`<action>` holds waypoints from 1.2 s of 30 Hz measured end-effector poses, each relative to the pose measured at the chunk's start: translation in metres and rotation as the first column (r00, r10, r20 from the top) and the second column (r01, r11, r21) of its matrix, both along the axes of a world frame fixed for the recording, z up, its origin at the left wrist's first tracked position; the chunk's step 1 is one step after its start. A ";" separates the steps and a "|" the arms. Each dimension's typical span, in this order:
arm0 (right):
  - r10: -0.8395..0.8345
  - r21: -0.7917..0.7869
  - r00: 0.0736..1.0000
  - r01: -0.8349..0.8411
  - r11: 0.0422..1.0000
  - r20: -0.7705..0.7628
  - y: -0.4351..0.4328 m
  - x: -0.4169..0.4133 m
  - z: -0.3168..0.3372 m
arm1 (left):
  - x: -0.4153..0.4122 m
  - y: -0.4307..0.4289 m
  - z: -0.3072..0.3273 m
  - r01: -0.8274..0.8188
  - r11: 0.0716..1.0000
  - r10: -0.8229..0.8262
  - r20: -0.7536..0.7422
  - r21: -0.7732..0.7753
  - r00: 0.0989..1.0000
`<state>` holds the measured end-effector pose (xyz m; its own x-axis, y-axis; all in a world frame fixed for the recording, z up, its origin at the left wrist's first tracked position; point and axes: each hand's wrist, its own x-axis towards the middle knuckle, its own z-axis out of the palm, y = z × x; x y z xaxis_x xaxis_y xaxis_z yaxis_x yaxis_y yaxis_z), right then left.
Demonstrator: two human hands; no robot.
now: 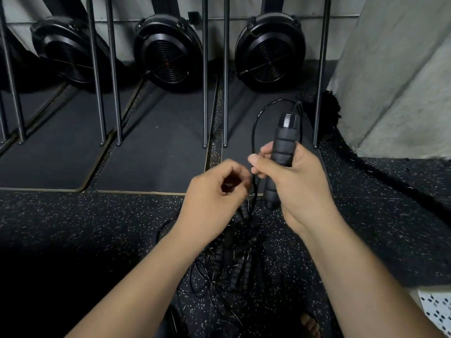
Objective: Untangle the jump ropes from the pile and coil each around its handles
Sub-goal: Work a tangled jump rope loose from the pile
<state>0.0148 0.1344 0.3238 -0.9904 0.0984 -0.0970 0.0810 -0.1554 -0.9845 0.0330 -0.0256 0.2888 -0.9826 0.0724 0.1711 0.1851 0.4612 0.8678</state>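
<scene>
Just above the pile point(234, 259), the right hand point(300, 181) wraps firmly round an upright black handle point(284, 145), the left hand point(214, 189) curls beside the thin cord point(253, 132), pinch unclear, and should feed it snugly round under light tension.

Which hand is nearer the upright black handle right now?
Right. The right hand grips the handle; the left hand sits lower and to its left, fingers curled, not touching it.
</scene>
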 end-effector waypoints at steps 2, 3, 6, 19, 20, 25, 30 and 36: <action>0.028 -0.057 1.000 -0.027 0.998 0.014 -0.004 0.004 0.005 | 0.001 0.003 -0.003 -0.006 0.986 -0.008 -0.079 -0.169 0.997; 0.039 -0.067 0.999 -0.038 0.997 0.012 -0.005 0.006 0.008 | 0.001 0.004 -0.006 -0.006 0.983 -0.011 -0.089 -0.185 0.996; 0.066 -0.125 0.998 -0.066 0.990 0.000 -0.007 0.010 0.018 | 0.002 0.004 -0.011 -0.036 0.993 0.030 -0.062 -0.109 0.998; -0.051 -0.337 0.999 0.047 0.940 -0.004 0.018 -0.001 0.032 | -0.004 0.000 -0.029 0.125 0.953 -0.072 0.195 -0.276 0.978; -0.031 -0.310 0.999 0.037 0.950 0.022 0.019 -0.002 0.028 | -0.004 -0.001 -0.029 0.116 0.958 -0.066 0.195 -0.262 0.979; 0.049 -0.054 0.983 -0.040 0.998 0.176 0.016 -0.006 0.003 | -0.007 -0.006 -0.019 0.040 0.987 -0.017 0.146 -0.154 0.989; 0.125 0.054 0.969 -0.140 0.989 0.211 0.007 -0.002 -0.010 | -0.010 -0.015 -0.004 -0.056 0.996 0.060 0.058 -0.067 0.997; 0.173 0.066 0.959 -0.192 0.979 0.226 -0.003 0.001 -0.015 | -0.009 -0.019 0.007 -0.120 0.958 0.103 0.077 0.259 0.992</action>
<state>0.0157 0.1313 0.3087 -0.9480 -0.0646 -0.3116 0.3141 -0.0332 -0.9488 0.0243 -0.0445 0.2959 -0.9911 -0.0777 0.1077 0.0872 0.2305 0.9691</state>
